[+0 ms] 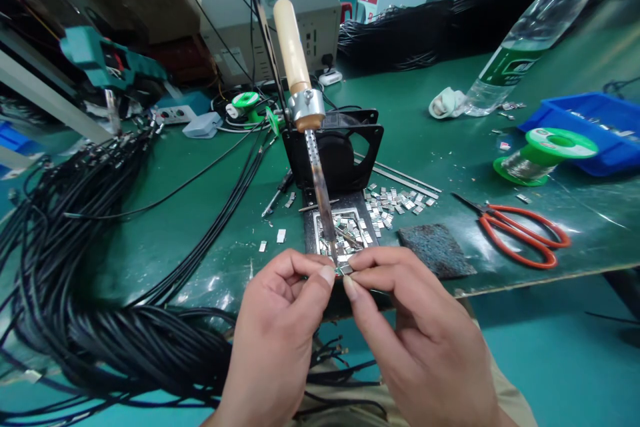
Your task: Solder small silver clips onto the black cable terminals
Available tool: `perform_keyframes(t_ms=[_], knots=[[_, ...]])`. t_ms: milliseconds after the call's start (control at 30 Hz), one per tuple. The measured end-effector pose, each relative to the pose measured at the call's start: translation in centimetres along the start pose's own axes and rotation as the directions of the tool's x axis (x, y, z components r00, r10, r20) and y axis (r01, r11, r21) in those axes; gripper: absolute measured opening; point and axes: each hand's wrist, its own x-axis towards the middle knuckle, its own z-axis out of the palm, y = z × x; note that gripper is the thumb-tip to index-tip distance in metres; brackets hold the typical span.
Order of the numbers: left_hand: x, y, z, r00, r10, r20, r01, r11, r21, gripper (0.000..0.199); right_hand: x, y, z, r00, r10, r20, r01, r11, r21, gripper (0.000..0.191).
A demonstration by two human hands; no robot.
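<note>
My left hand (pixel 285 320) is closed in a pinch at the table's front edge, just below the tip of the mounted soldering iron (pixel 320 187). What its fingertips hold is too small to name. Close beside it, my right hand (pixel 415 313) pinches a small metal connector (pixel 346 269) between thumb and fingers. The iron hangs tip down, with its wooden handle at the top. Behind both hands, a small tray (pixel 364 217) holds many loose metal connectors, and more connectors (pixel 395 203) lie scattered to its right.
Black cables (pixel 125 340) fill the left side. Behind the iron stands a black fan (pixel 345 153). To the right are a dark sponge (pixel 435 250), red-handled scissors (pixel 520 230), a solder spool (pixel 540 153), a blue bin (pixel 595 123) and a plastic bottle (pixel 530 47).
</note>
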Motion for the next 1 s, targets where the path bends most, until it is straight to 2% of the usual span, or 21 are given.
perform_keyframes(t_ms=[433,1000], knots=[[-0.08,0.03,0.35,1.0,0.004,0.015,-0.003,0.999,-0.054,0.016,0.09,0.08,0.07,1.0,-0.014,0.019,0.014,1.0,-0.009,0.014],[0.0,0.2,0.11,1.0,0.007,0.015,-0.007,0.999,-0.044,0.015,0.29,-0.1,0.06,1.0,-0.009,0.012,0.009,1.0,-0.013,0.013]])
